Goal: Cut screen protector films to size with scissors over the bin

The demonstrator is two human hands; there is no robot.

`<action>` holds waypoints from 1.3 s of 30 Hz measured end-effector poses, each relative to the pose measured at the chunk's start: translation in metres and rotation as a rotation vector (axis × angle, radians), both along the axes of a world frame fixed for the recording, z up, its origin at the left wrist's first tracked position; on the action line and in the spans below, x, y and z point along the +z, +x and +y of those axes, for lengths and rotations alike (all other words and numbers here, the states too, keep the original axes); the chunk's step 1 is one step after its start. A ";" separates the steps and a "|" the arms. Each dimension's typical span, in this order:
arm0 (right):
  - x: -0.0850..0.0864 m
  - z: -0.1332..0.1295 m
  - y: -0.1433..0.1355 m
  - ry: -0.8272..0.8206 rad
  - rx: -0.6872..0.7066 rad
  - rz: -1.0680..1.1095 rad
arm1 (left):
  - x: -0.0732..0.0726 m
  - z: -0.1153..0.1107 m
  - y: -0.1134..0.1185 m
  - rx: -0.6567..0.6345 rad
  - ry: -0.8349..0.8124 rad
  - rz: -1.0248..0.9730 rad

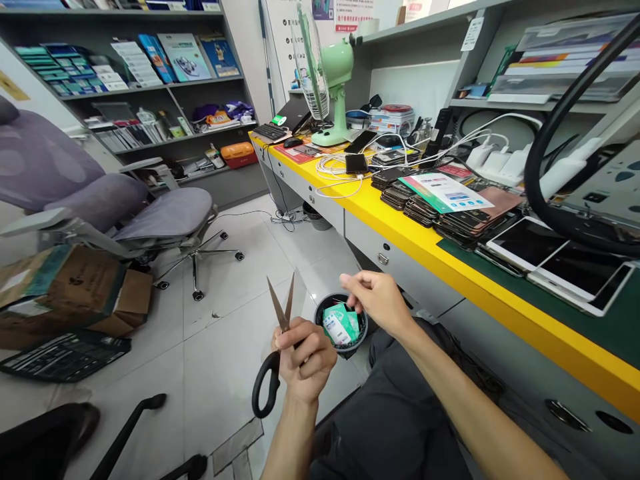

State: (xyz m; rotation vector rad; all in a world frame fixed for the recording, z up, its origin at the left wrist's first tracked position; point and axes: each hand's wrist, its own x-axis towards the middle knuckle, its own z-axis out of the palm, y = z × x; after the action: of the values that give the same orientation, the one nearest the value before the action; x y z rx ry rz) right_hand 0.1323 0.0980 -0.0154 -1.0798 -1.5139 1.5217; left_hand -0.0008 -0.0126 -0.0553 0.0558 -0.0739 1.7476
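Note:
Black-handled scissors (pixel 285 320) are in my left hand (pixel 306 353), blades pointing up and spread apart, one handle loop hanging beside the wrist. My fingers wrap round them near the pivot. My right hand (pixel 377 300) is to the right, over the rim of a small bin, with thumb and index finger pinched together; a thin thing seems to be near the fingers, too small to name. Below and between the hands, the dark bin (pixel 365 328) holds green and white cards (pixel 341 323).
A yellow-edged desk (pixel 400 233) runs along the right, bearing stacked phone parts (pixel 425 210), white tablets (pixel 560 257), cables and a green fan (pixel 337 87). At the left are an office chair (pixel 165 213) and cardboard boxes (pixel 75 287). Shelves (pixel 135 87) stand behind.

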 end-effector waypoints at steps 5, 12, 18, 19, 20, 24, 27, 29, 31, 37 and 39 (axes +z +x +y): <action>0.024 -0.028 -0.015 -0.144 0.252 0.162 | 0.002 0.003 0.000 -0.127 0.061 0.157; 0.039 -0.047 -0.009 -0.199 0.294 0.356 | 0.018 -0.001 -0.021 -0.211 0.000 0.563; 0.047 -0.041 0.019 -0.326 0.418 0.489 | 0.041 -0.014 -0.025 0.017 -0.110 1.186; 0.049 -0.038 0.023 -0.338 0.428 0.480 | 0.043 -0.015 -0.024 0.035 -0.111 1.249; 0.051 -0.033 0.027 -0.344 0.436 0.457 | 0.044 -0.017 -0.023 0.046 -0.114 1.313; 0.064 -0.014 0.039 -0.276 0.521 0.238 | 0.048 -0.023 -0.021 0.070 -0.168 1.531; 0.073 -0.004 0.045 -0.161 0.587 -0.007 | 0.051 -0.027 -0.019 0.064 -0.201 1.612; 0.076 -0.001 0.046 -0.044 0.596 -0.144 | 0.053 -0.028 -0.019 0.049 -0.195 1.637; 0.076 -0.002 0.044 0.081 0.565 -0.244 | 0.054 -0.029 -0.018 0.044 -0.182 1.652; 0.073 -0.009 0.035 0.263 0.441 -0.364 | 0.054 -0.026 -0.016 0.072 -0.181 1.681; 0.071 -0.010 0.034 0.259 0.411 -0.367 | 0.052 -0.025 -0.016 0.078 -0.189 1.671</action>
State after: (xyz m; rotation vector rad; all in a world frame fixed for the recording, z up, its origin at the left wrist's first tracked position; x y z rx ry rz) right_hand 0.1665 0.0883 0.0558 -0.9697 -2.2305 1.3782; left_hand -0.0172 -0.0374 -0.0029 1.3270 1.2941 1.2932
